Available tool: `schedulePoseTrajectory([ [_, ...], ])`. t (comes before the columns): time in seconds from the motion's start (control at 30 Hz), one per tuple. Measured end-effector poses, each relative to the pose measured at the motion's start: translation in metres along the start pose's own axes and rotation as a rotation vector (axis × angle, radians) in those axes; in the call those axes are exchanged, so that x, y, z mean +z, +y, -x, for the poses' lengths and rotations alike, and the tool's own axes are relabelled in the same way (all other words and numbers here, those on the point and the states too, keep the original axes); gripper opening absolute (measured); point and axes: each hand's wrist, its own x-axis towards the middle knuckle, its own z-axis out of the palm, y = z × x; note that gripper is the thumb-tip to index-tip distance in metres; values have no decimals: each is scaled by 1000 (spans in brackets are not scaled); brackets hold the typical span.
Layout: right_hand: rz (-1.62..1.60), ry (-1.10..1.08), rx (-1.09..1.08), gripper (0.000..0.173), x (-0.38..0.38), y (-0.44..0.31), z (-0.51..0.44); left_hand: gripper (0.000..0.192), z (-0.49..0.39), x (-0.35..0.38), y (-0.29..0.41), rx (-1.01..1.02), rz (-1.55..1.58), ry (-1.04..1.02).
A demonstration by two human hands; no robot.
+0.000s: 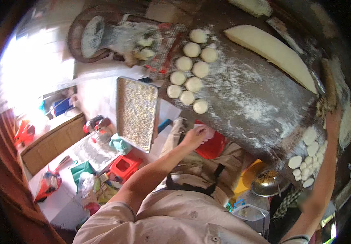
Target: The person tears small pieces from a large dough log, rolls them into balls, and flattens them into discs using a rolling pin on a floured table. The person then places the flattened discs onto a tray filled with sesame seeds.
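My left hand (195,137) is low in front of my body, its fingers closed on a pale pink flat piece (208,133) over a red plastic bowl or bag (213,145). My right arm reaches to the far right of the floured table (254,88); its hand (333,111) is blurred, beside a brown crumbly heap (321,108) and a brown rod-like thing (329,82). Whether it grips either cannot be told. Near my right forearm lie flattened dough discs (309,135) and small dough pieces (306,167). Round dough balls (200,69) stand in rows at the table's left.
A long dough log (273,56) lies at the back right, with more dough (253,6) behind. A tray of chopped filling (137,114) is at the left, below a blurred scale-like device (114,36). A metal bowl (268,183) and plastic container (250,212) stand near my right side.
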Motion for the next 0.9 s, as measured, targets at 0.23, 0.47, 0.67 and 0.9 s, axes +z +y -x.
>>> schedulePoseTrajectory([
  [0.23,-1016,-141,625,60,-28,-59,114,33,-24,6,5,104,-120,15],
  [0.47,-1663,165,775,24,2,-243,256,30,-71,-4,-45,234,-761,54],
  [0.67,-1652,41,867,31,47,-298,267,56,-150,-13,-113,50,-1797,-598],
  [0.9,-1591,211,871,49,72,-297,283,53,-197,-20,-163,91,-1681,-489],
])
